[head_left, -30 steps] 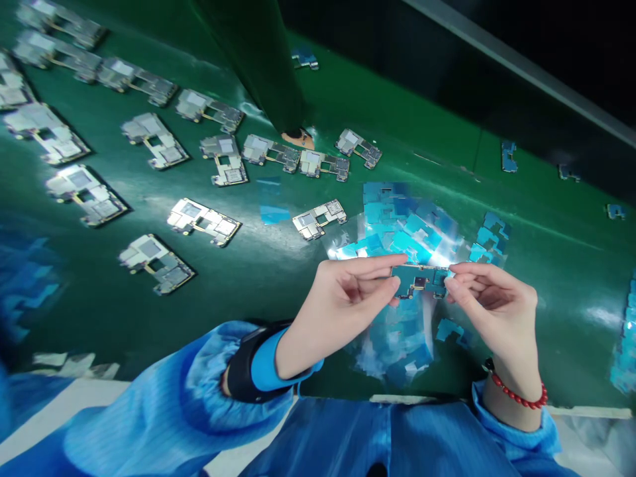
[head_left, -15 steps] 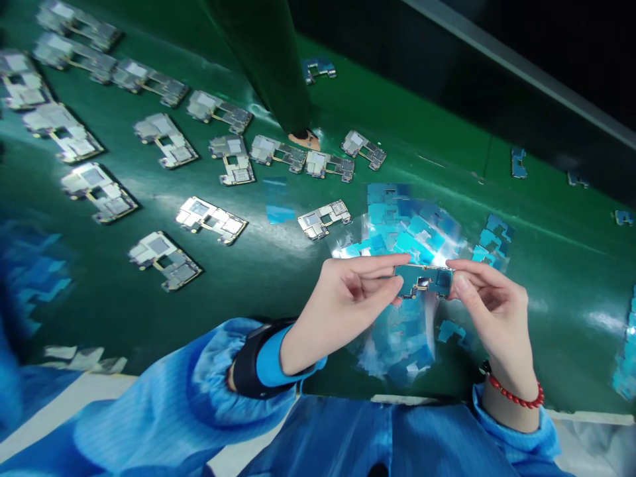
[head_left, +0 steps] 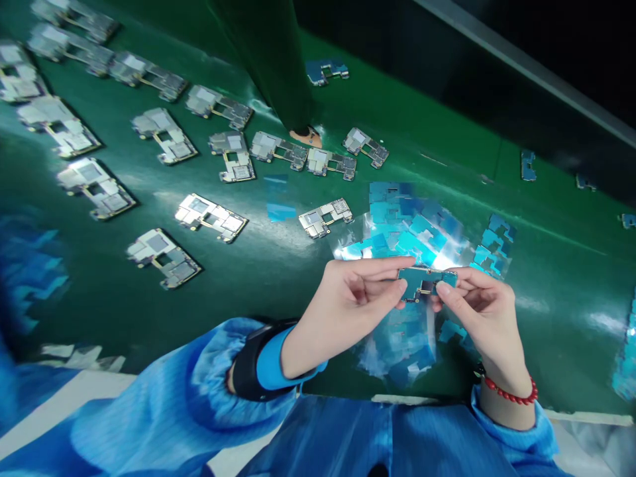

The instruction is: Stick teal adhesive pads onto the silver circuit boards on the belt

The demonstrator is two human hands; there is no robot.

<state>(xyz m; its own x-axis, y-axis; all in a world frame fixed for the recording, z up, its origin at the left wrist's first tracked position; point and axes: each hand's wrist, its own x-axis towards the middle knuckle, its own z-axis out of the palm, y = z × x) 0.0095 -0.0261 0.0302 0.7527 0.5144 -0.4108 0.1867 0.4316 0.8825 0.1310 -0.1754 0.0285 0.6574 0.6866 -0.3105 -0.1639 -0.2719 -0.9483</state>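
Above the near edge of the green belt (head_left: 278, 265), over the blue films (head_left: 407, 228), we see the board (head_left: 424, 281) held level, long axis left to right. Left hand (head_left: 348, 305) pinches its left end; right hand (head_left: 479, 315) pinches the right end, thumb on top. Since the earlier frame the right hand has slid inward along the board. Bare boards (head_left: 211, 217) lie far left.
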